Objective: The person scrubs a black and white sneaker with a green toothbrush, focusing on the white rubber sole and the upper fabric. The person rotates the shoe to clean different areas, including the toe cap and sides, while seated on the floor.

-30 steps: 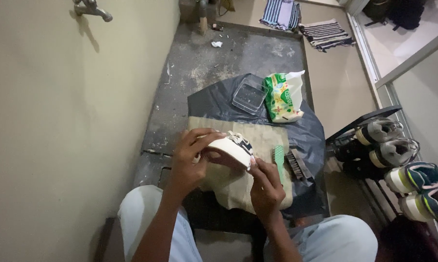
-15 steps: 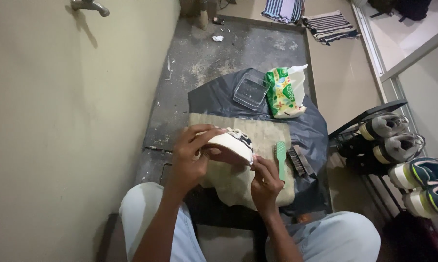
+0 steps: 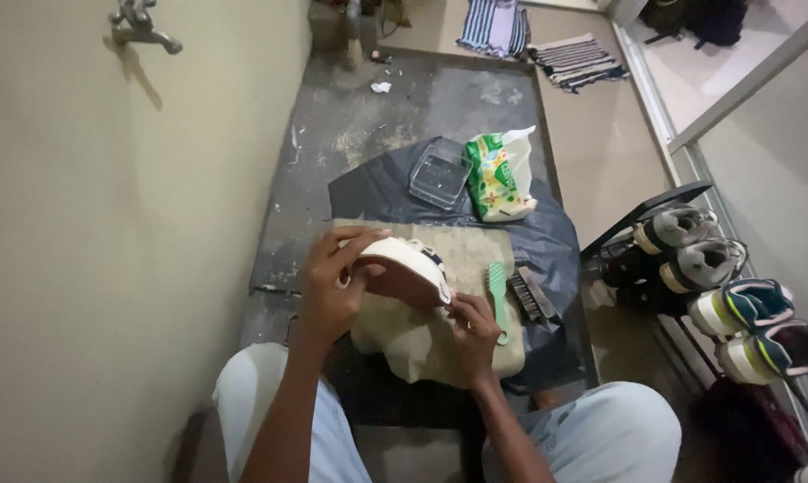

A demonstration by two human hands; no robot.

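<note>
I sit on the floor with a white shoe point(image 3: 402, 265) held sole-up over a beige cloth point(image 3: 431, 335). My left hand point(image 3: 332, 284) grips the shoe's heel end from the left. My right hand point(image 3: 472, 324) pinches the shoe's toe end, fingers closed at its edge. A green-handled brush point(image 3: 497, 295) and a dark bristle brush point(image 3: 531, 295) lie on the cloth just right of my right hand.
A dark plastic sheet point(image 3: 547, 241) lies under the cloth. On it are a clear plastic container point(image 3: 440, 173) and a green and white bag point(image 3: 499, 174). A shoe rack point(image 3: 717, 286) with several sneakers stands at the right. A tap point(image 3: 140, 25) juts from the left wall.
Both hands and the shoe keep nearly the same pose. The view has shifted slightly; my right hand has edged closer to the shoe's toe.
</note>
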